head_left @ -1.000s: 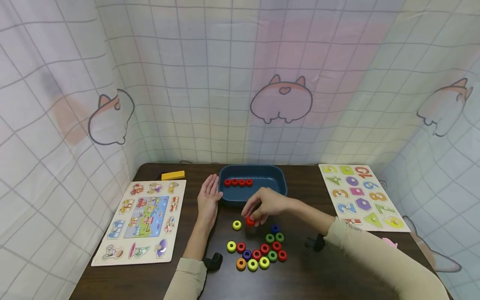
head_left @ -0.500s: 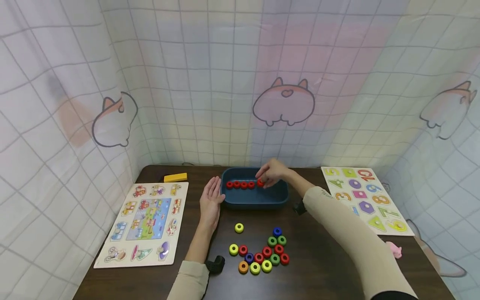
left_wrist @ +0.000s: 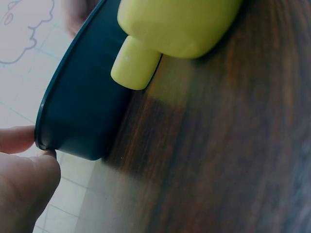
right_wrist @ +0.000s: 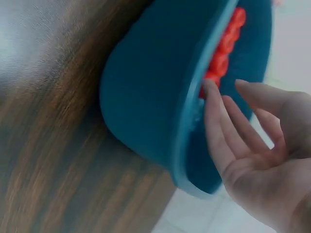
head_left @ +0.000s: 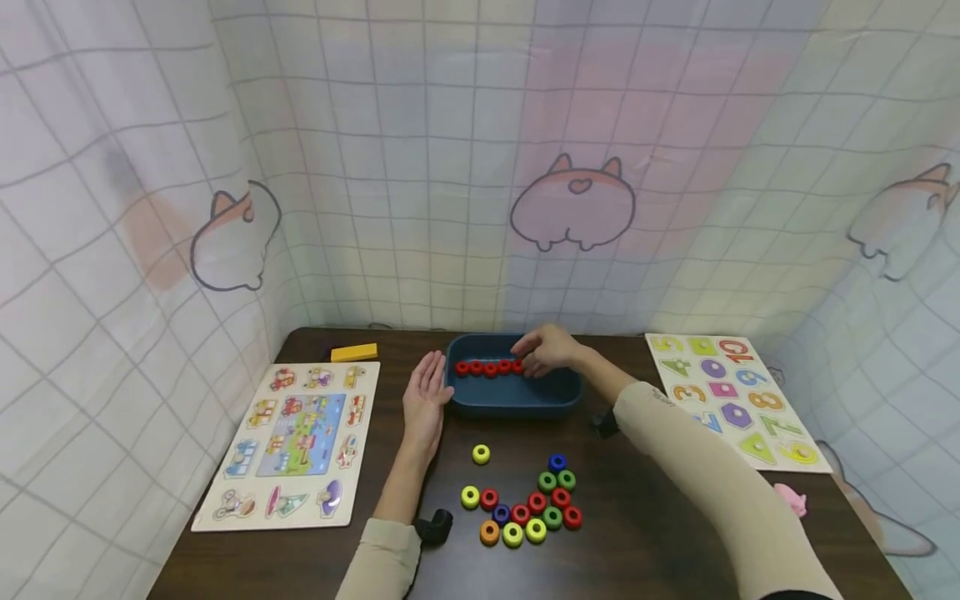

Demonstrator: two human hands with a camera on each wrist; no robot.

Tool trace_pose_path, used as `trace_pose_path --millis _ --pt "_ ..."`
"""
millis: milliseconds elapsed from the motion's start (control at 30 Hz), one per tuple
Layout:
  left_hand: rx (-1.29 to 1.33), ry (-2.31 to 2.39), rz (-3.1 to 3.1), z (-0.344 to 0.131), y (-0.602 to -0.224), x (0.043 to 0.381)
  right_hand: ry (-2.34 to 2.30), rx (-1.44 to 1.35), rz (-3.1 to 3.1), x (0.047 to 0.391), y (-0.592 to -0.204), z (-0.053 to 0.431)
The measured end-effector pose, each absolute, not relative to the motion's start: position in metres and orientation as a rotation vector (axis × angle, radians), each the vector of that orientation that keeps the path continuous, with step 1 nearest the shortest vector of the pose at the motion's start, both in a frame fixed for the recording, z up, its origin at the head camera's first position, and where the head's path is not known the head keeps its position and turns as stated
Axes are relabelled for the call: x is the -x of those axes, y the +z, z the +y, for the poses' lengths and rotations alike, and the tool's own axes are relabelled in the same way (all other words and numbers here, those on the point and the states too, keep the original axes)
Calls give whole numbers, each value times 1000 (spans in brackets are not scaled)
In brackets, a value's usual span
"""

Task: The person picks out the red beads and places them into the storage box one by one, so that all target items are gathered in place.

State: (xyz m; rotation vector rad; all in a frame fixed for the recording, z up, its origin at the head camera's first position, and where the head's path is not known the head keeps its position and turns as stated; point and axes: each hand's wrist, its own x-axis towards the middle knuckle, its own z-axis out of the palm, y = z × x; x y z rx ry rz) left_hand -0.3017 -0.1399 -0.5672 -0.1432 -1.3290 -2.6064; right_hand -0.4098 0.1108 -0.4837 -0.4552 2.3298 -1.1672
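A dark blue tray (head_left: 517, 410) stands at the back of the table with a row of red rings (head_left: 491, 370) inside. My right hand (head_left: 551, 350) reaches over it. In the right wrist view its fingers (right_wrist: 218, 126) are extended, a fingertip touches the nearest red ring (right_wrist: 212, 77), and the thumb stands apart. My left hand (head_left: 425, 404) lies along the tray's left side with straight fingers. In the left wrist view the thumb (left_wrist: 36, 170) and a finger touch the tray's rim (left_wrist: 43, 104).
Loose rings in yellow, red, blue, green and orange lie in front of the tray, among them a yellow ring (head_left: 481, 461). A vehicle puzzle board (head_left: 360, 467) lies left, with a yellow block (head_left: 354, 352) behind it. At right are a number puzzle board (head_left: 750, 387) and a pink toy (head_left: 791, 500).
My right hand has carried a red ring from the table into the tray, to the right end of the row, and let it go. The left hand has stayed beside the tray.
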Motion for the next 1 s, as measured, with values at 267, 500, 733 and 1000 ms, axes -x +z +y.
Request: trace_pose_path --millis 267,500,733,1000 --pt "146 -2587 -1344 -145 -563 303 -1159 754 2340 357 -439 119" --pt "147 -2602 -1343 -147 -562 303 -1073 938 2199 298 -446 122" --pt "134 -2608 -1362 -144 -565 302 -890 1010 2159 258 -478 126" --pt "145 -2672 -1313 -139 -561 298 -791 909 2278 232 -497 128"
